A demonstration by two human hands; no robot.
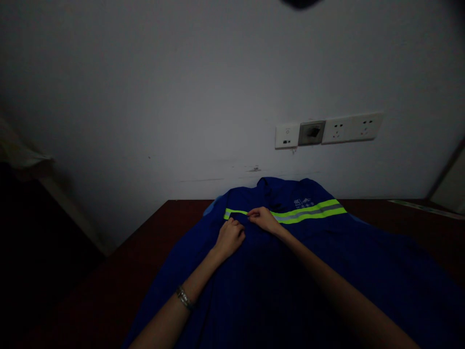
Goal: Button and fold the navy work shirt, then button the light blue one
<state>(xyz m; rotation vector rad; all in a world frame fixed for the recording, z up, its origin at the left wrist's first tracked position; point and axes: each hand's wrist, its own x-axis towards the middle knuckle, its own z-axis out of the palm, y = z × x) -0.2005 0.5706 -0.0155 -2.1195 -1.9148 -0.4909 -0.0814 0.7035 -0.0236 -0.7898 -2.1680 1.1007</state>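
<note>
A dark blue work jacket (327,261) with a yellow-and-grey reflective stripe (308,210) lies spread on a dark red-brown table (119,271), collar toward the wall. My left hand (229,238), a metal bracelet on its wrist, is curled with its fingers closed on the jacket's front edge just below the stripe. My right hand (263,219) pinches the fabric at the stripe, close beside the left hand. Both hands meet at the jacket's chest opening.
A white wall stands right behind the table, with a row of sockets and switches (329,130) above the jacket. A pale object (22,155) sits in the dark at far left. The scene is dim.
</note>
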